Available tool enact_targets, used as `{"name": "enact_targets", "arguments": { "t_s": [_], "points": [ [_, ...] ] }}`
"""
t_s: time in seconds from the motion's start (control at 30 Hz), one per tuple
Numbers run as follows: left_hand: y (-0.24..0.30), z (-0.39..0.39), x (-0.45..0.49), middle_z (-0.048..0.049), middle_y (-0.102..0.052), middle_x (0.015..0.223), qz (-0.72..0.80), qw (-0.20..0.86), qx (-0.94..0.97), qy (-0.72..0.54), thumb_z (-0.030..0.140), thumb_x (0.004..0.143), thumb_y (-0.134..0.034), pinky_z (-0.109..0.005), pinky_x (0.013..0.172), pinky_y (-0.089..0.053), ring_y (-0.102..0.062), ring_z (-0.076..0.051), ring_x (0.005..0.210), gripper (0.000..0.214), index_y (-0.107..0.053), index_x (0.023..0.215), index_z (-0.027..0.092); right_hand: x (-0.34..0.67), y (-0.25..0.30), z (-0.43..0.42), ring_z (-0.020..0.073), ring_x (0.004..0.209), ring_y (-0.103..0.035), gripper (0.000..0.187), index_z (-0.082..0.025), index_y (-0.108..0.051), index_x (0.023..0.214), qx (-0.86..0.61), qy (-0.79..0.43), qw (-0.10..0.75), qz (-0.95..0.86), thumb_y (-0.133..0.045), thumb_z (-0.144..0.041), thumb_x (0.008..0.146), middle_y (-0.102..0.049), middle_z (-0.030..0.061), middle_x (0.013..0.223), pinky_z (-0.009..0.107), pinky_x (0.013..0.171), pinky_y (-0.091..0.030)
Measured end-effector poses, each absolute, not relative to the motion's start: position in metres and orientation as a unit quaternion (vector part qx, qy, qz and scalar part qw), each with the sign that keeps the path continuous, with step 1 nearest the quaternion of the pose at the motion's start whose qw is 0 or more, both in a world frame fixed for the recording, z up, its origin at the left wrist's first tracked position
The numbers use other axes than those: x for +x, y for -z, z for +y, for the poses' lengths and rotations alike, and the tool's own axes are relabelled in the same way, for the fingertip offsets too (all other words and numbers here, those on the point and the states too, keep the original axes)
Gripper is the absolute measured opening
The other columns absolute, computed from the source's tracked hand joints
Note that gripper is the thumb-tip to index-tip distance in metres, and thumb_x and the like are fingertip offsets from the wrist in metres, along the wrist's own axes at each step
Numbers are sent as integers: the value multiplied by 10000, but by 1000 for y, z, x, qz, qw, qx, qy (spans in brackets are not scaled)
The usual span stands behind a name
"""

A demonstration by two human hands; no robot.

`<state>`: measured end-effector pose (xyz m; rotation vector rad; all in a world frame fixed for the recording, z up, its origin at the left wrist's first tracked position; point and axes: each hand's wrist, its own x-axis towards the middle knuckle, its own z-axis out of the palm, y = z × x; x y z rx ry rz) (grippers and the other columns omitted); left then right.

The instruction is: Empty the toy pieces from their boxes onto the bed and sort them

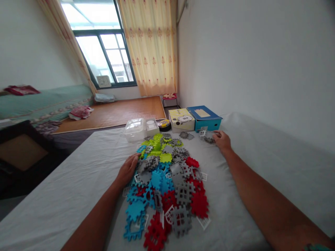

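A long heap of interlocking plastic tiles with notched edges covers the middle of the table: lime green tiles point(165, 158) at the back, blue tiles point(158, 179) at left, red tiles point(199, 204) at right, grey tiles point(181, 219) among them. My left hand point(127, 169) lies against the heap's left side, fingers stretched out, fingertips beside green and blue tiles. At the back right, my right hand point(223, 140) has its fingertips closed on the edge of a small group of grey tiles point(208, 139), apart from the heap. Its grip is partly hidden.
Behind the heap stand a clear plastic container point(134, 129), a round black-and-yellow tin point(164, 124), a cream box point(181, 120) and a blue box point(206, 119). White lattice pieces point(203, 222) lie around the heap. A wall point(256, 62) runs along the right.
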<state>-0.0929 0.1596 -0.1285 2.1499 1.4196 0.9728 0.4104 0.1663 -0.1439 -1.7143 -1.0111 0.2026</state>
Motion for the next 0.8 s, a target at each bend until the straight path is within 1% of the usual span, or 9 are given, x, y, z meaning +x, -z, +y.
{"name": "enact_targets", "arguments": {
  "t_s": [0.13, 0.2, 0.27, 0.4, 0.53, 0.6, 0.7, 0.77, 0.8],
  "points": [
    [127, 158, -93, -91, -598, 1300, 505, 194, 768, -344, 602, 918, -296, -439, 1123, -349, -509, -240, 1254, 606, -611, 1224, 185, 416, 149, 170, 151, 594, -628, 454, -135, -617, 1104, -697, -143, 614, -342, -621, -317, 688, -679, 128, 997, 267, 514, -523],
    [127, 158, -93, -96, -599, 1296, 506, 193, 768, -341, 601, 916, -298, -439, 1124, -347, -509, -243, 1254, 610, -610, 1223, 176, 415, 147, 169, 144, 591, -621, 451, -137, -605, 1089, -683, -153, 642, -314, -626, -304, 672, -663, 125, 1018, 267, 502, -526],
    [128, 159, -93, -97, -596, 1299, 506, 190, 769, -341, 600, 915, -299, -438, 1130, -339, -503, -243, 1260, 613, -608, 1227, 172, 411, 144, 166, 139, 597, -608, 419, -148, -613, 1053, -666, -174, 651, -318, -615, -294, 661, -664, 93, 961, 258, 496, -519],
    [130, 160, -95, -85, -597, 1301, 505, 190, 769, -343, 595, 913, -310, -446, 1127, -345, -504, -242, 1262, 590, -609, 1227, 195, 399, 135, 157, 138, 626, -572, 384, -176, -657, 1012, -612, -282, 610, -417, -594, -314, 660, -649, 24, 809, 226, 483, -481],
    [130, 159, -95, -85, -604, 1292, 501, 183, 773, -344, 581, 917, -317, -447, 1121, -357, -516, -242, 1250, 574, -611, 1225, 197, 390, 130, 153, 143, 644, -579, 384, -198, -669, 1028, -574, -354, 548, -495, -599, -357, 686, -670, 21, 837, 228, 493, -465],
    [129, 159, -95, -87, -607, 1289, 502, 180, 773, -343, 580, 916, -316, -440, 1117, -364, -522, -242, 1245, 577, -613, 1223, 190, 388, 129, 153, 159, 664, -595, 322, -198, -681, 974, -603, -310, 501, -539, -592, -351, 705, -684, 27, 822, 250, 539, -475],
    [129, 159, -94, -90, -614, 1279, 505, 177, 773, -342, 579, 915, -312, -443, 1113, -368, -528, -244, 1238, 582, -618, 1214, 185, 386, 128, 154, 184, 719, -614, 215, -208, -700, 885, -680, -122, 404, -600, -585, -289, 722, -691, 35, 775, 282, 656, -474],
    [128, 159, -94, -88, -616, 1279, 506, 175, 774, -338, 578, 916, -309, -448, 1114, -365, -527, -244, 1239, 579, -618, 1212, 188, 384, 127, 153, 200, 752, -622, 215, -224, -702, 910, -712, -14, 351, -608, -574, -280, 747, -697, 46, 801, 297, 692, -462],
    [128, 159, -94, -88, -614, 1283, 506, 175, 774, -336, 578, 916, -308, -448, 1116, -362, -525, -244, 1241, 579, -616, 1214, 189, 383, 127, 153, 207, 764, -624, 226, -230, -699, 932, -721, 20, 336, -606, -565, -288, 760, -698, 53, 821, 303, 693, -459]
  ]
}}
